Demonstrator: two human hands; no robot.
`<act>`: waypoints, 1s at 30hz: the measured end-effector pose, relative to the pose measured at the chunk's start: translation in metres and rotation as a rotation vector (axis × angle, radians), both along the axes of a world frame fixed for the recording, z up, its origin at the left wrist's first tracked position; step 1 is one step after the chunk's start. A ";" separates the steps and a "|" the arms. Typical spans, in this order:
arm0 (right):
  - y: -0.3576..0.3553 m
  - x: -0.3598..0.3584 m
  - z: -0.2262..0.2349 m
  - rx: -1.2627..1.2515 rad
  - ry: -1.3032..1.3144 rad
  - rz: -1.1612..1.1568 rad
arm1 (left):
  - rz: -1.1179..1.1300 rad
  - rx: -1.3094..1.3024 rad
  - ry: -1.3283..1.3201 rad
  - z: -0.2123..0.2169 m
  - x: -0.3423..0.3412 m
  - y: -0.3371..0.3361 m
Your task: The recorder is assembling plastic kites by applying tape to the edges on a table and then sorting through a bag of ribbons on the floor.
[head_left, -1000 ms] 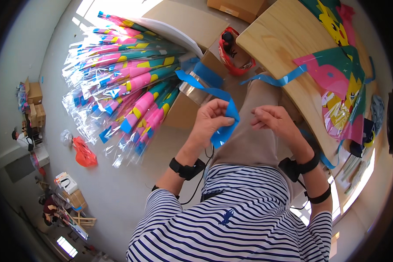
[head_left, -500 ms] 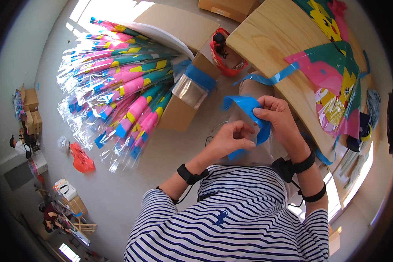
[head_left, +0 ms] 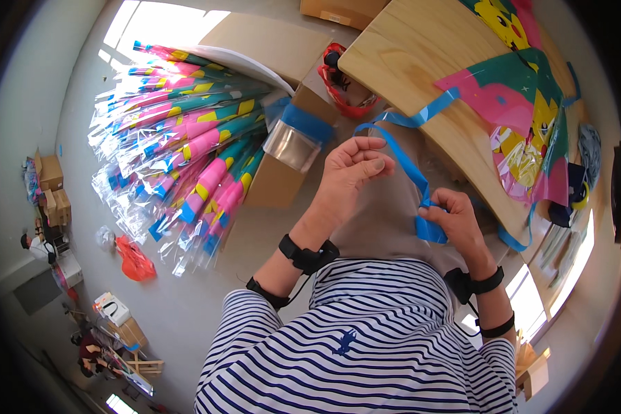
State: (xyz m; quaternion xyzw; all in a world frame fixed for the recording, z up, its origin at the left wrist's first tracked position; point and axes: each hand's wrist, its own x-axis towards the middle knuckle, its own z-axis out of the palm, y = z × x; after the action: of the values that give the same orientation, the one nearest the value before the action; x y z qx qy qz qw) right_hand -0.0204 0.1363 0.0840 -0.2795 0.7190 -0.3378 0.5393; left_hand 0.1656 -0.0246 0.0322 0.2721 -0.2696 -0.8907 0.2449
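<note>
A long blue plastic strip [head_left: 408, 165] comes off the wooden table's edge, bends sharply, and runs down in front of me. My right hand [head_left: 459, 219] pinches its lower part between thumb and fingers, and a short folded end hangs below the grip. My left hand [head_left: 355, 172] is raised just left of the strip's bend. Its fingers are loosely curled, thumb apart, with nothing visible between them. The strip passes close by those fingertips. On the table lies a green, pink and yellow plastic kite [head_left: 493, 90] with a cartoon figure, partly spread out.
Many-coloured rolled bundles in clear sleeves [head_left: 186, 127] fan out to the left from a cardboard box [head_left: 276, 181]. A red plastic bag [head_left: 352, 107] stands beside the wooden table [head_left: 393, 52]. Another red bag [head_left: 134, 259] lies on the floor. People work at the far left.
My left hand has moved up and away from the strip. My right hand has gone down and right, still pinching, and the bunched strip is now drawn out longer.
</note>
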 end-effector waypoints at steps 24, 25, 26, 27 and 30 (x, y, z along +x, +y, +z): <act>0.070 -0.079 0.054 -0.299 0.124 -0.403 | -0.801 -0.571 -0.218 0.049 -0.056 -0.018; 0.082 -0.085 0.051 -0.318 0.146 -0.436 | -0.756 -0.566 -0.233 0.051 -0.058 -0.021; 0.097 -0.090 0.044 -0.338 0.170 -0.469 | -0.711 -0.561 -0.246 0.052 -0.061 -0.024; 0.111 -0.093 0.038 -0.360 0.189 -0.495 | -0.664 -0.564 -0.226 0.054 -0.062 -0.028; 0.147 -0.097 0.019 -0.266 0.251 -0.600 | -0.526 -0.579 -0.186 0.060 -0.071 -0.030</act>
State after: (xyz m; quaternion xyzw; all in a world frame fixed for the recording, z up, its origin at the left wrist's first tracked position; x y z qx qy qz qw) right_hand -0.1171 0.2833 0.1027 -0.1632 0.7793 -0.5350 0.2824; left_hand 0.0950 -0.0546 0.0925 0.1931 -0.5909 -0.7817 0.0499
